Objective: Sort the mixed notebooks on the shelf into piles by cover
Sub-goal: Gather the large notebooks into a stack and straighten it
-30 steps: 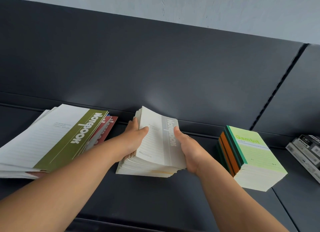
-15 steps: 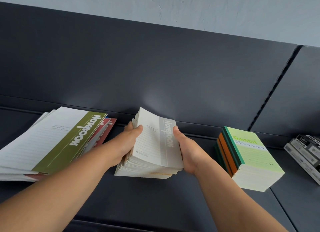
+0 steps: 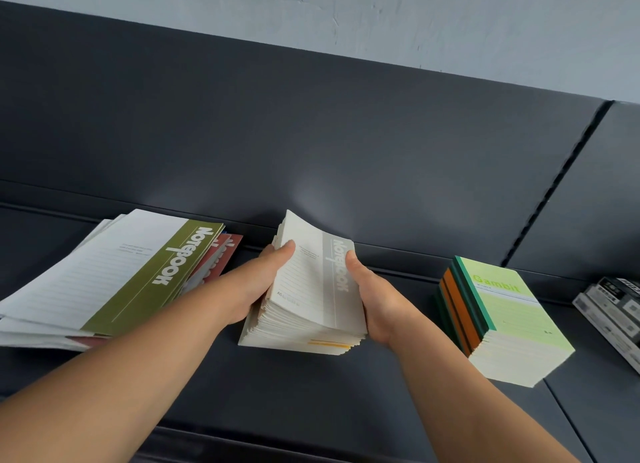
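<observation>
A stack of small white notebooks with a grey "Notebook" band sits in the middle of the dark shelf. My left hand grips its left side, thumb on the top cover. My right hand clasps its right side, thumb on the grey band. The upper notebooks are tilted up at the back. To the left lies a fanned pile of large notebooks, an olive-banded one on top and red covers beneath. On the right stands a neat pile of green "Gambit" notebooks with orange and green spines.
Black-and-white boxes lie at the far right edge. The shelf's dark back panel rises right behind the piles, with a vertical slotted seam on the right. Bare shelf surface lies in front of the piles.
Both hands have stayed clamped on the grey-banded stack; the left thumb has slid onto the top cover and the stack's top sits slightly squarer.
</observation>
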Demonstrator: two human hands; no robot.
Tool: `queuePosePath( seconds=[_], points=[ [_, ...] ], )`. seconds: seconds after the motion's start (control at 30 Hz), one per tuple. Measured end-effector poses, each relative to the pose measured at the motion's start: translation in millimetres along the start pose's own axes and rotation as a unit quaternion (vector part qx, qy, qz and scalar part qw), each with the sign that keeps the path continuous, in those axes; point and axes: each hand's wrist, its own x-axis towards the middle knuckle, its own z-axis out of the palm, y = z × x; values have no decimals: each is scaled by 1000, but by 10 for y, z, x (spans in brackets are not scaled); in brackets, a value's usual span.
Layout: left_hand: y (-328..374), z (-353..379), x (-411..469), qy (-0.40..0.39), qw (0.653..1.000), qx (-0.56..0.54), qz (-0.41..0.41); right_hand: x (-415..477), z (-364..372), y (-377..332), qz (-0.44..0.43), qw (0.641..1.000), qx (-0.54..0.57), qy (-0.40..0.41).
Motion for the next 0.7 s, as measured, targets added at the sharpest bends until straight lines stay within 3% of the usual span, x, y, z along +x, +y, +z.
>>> queuePosePath(
  seconds=[0.23, 0.43, 0.7],
  points=[
    [30, 16, -118, 38, 982, 152, 109, -116, 23, -14, -93, 982, -154, 63],
    [-13, -32, -105, 67, 947, 265, 168, -44, 6, 16, -160, 927, -321, 111],
    [8, -43, -156, 88, 930, 314, 168, -90, -7, -16, -179, 885, -413, 124]
  ],
)
